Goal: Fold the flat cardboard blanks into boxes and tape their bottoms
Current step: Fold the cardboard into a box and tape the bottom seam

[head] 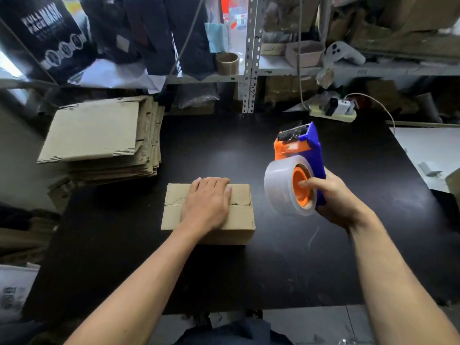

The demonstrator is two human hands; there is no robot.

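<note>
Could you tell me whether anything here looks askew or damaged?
The stack of flat blanks is fanned unevenly, edges out of line, and the top flaps of the box under the left hand look scuffed along their untaped seam. Otherwise nothing stands out.

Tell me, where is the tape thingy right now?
The tape dispenser is in the person's right hand, held up above the black table, just to the right of the folded box that the left hand presses down.

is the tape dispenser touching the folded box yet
Apart. The head view shows the tape dispenser held up in the right hand, with bare dark table between it and the box.
</note>
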